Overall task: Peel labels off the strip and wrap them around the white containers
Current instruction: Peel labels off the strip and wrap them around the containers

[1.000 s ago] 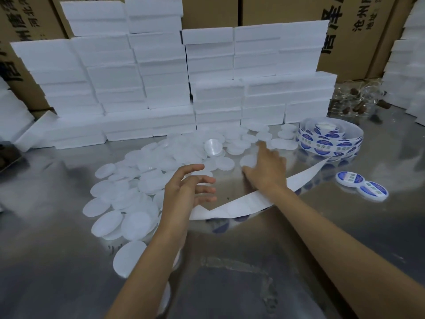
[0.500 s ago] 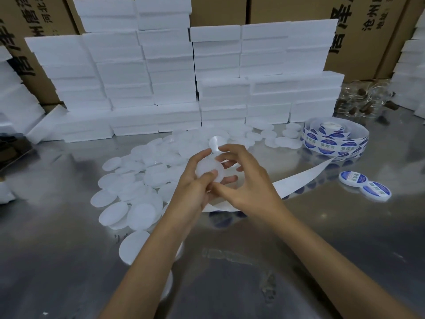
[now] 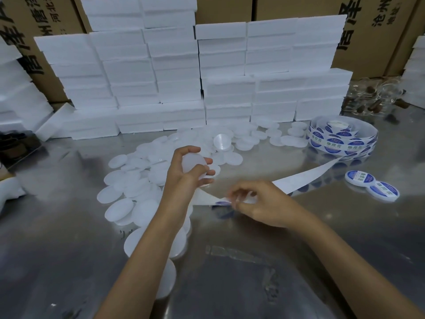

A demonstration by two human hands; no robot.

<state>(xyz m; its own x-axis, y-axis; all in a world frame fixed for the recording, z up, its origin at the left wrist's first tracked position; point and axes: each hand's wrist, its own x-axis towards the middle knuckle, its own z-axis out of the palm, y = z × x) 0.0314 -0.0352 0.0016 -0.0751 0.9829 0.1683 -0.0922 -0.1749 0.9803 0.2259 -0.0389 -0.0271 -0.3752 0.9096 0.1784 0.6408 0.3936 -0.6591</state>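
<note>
Now, left hand (image 3: 184, 173): fingers curled round a white container (image 3: 193, 165), held above the surface (image 3: 230, 272).
Right hand (image 3: 259, 203): fingertips pinch the strip (image 3: 299, 180), near centre.
Roll (image 3: 342, 137): far right.

Glossy, reflective metal counter (image 3: 299, 261); matt translucent white plastic containers (image 3: 119, 209); smooth paper label strip (image 3: 305, 178); rough-edged white foam blocks (image 3: 179, 72); brown cardboard boxes (image 3: 379, 31).

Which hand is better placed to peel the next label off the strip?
The right hand, probably. Its fingertips already pinch at the label strip near a blue label, while the left hand is occupied gripping a white container.
</note>
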